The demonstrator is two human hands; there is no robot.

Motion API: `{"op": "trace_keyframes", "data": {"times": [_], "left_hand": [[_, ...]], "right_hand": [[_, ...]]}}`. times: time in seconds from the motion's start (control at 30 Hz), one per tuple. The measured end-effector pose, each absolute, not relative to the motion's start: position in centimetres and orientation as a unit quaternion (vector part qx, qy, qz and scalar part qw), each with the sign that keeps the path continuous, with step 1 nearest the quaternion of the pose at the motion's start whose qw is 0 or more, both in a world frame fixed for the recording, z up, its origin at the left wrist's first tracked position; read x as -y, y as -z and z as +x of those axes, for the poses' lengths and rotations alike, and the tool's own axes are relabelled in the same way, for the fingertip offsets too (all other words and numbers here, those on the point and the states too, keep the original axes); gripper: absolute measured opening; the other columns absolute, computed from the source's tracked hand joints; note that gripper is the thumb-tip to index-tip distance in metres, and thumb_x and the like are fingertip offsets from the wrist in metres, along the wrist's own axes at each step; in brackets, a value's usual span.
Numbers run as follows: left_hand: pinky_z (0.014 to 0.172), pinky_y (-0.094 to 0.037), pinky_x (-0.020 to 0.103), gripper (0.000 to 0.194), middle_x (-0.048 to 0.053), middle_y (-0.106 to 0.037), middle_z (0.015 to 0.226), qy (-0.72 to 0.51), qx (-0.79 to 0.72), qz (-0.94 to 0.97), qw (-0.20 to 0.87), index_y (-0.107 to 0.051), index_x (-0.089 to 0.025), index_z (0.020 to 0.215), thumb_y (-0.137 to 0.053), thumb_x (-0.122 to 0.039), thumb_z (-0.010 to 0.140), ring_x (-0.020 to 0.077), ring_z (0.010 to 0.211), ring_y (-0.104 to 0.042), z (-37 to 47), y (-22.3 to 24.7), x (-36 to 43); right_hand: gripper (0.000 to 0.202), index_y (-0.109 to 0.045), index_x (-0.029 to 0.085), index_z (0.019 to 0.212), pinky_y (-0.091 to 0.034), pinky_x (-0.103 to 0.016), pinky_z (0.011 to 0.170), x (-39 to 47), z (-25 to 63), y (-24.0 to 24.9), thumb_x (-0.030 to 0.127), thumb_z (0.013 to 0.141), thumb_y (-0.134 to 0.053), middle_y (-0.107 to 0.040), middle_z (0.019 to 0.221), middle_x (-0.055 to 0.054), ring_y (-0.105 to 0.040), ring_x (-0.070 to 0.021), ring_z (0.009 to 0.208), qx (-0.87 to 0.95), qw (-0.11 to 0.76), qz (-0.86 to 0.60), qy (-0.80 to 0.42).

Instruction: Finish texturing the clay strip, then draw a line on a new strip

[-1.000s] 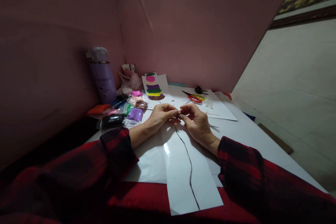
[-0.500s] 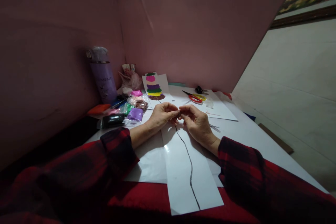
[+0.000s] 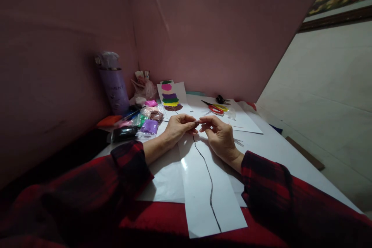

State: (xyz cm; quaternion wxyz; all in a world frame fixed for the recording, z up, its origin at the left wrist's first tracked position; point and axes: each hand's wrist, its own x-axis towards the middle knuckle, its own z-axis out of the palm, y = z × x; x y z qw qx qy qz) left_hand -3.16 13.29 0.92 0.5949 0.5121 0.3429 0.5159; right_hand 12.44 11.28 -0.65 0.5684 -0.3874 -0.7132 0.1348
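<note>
My left hand (image 3: pixel 180 128) pinches a small dark brownish lump (image 3: pixel 197 123) between thumb and fingertips. Close on its right, my right hand (image 3: pixel 218 133) has its index fingertip at the lump, with the thumb a little apart from that finger. Both hands are above the far part of a long white paper strip (image 3: pixel 200 193), which bears a wavy dark line. Behind my left hand stands a white sheet (image 3: pixel 181 93) with painted bands of brown, yellow, green, purple and pink.
Several bagged colored clay packs, a purple one (image 3: pixel 150 127) among them, lie left of the hands near a purple bottle (image 3: pixel 114 85). Red-and-yellow scissors (image 3: pixel 216 109) and a black object (image 3: pixel 220 99) lie at the back. A white sheet (image 3: pixel 250 122) is on the right.
My right thumb has moved off the small lump and away from the index finger, so more of the lump shows. My left hand has barely moved.
</note>
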Motion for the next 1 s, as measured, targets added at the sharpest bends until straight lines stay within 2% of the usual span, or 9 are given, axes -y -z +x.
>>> {"op": "trace_keyframes", "data": {"times": [0.17, 0.27, 0.4, 0.6, 1.0], "left_hand": [[0.056, -0.053, 0.022, 0.006, 0.003, -0.069, 0.065, -0.526, -0.353, 0.490, 0.599, -0.065, -0.007, 0.076, -0.069, -0.002, 0.074, 0.0105, 0.052, -0.064, -3.2, -1.0, -13.3], [0.059, -0.055, 0.024, 0.003, 0.004, -0.070, 0.069, -0.523, -0.344, 0.486, 0.610, -0.066, -0.007, 0.078, -0.068, -0.007, 0.076, 0.0115, 0.055, -0.066, -3.3, -0.9, -13.4], [0.059, -0.053, 0.022, 0.013, 0.003, -0.070, 0.068, -0.523, -0.334, 0.511, 0.595, -0.067, -0.009, 0.077, -0.077, -0.017, 0.072, 0.0100, 0.055, -0.064, -3.3, -0.7, -13.5], [0.062, -0.056, 0.027, 0.026, 0.004, -0.070, 0.068, -0.513, -0.315, 0.510, 0.614, -0.067, -0.009, 0.083, -0.082, -0.021, 0.066, 0.0152, 0.061, -0.069, -3.3, -0.2, -13.8], [0.061, -0.059, 0.028, 0.019, 0.005, -0.072, 0.069, -0.527, -0.321, 0.508, 0.601, -0.068, -0.009, 0.078, -0.081, -0.016, 0.067, 0.0132, 0.056, -0.068, -3.3, 0.1, -14.2]], "right_hand": [[0.024, -0.067, 0.021, 0.099, -0.057, -0.033, 0.068, -11.2, 12.5, 0.8, 0.010, 0.083, -0.052, -0.073, 0.090, -0.004, -0.070, -0.0185, 0.076, 0.742, 0.553, -0.360, -0.117], [0.029, -0.066, 0.021, 0.105, -0.057, -0.034, 0.070, -11.1, 12.5, 0.8, 0.010, 0.082, -0.053, -0.074, 0.094, -0.006, -0.071, -0.0205, 0.083, 0.745, 0.550, -0.361, -0.109], [0.035, -0.064, 0.020, 0.109, -0.057, -0.035, 0.070, -11.1, 12.5, 0.8, 0.007, 0.080, -0.051, -0.073, 0.092, -0.005, -0.070, -0.0181, 0.075, 0.733, 0.561, -0.354, -0.146], [0.028, -0.065, 0.019, 0.096, -0.053, -0.032, 0.064, -11.3, 12.6, 0.7, 0.007, 0.078, -0.048, -0.070, 0.090, -0.004, -0.063, -0.0154, 0.067, 0.688, 0.598, -0.386, -0.139], [0.031, -0.064, 0.020, 0.100, -0.055, -0.033, 0.070, -11.1, 12.6, 0.7, 0.006, 0.078, -0.046, -0.073, 0.089, -0.003, -0.069, -0.0163, 0.067, 0.732, 0.557, -0.379, -0.103]]}}
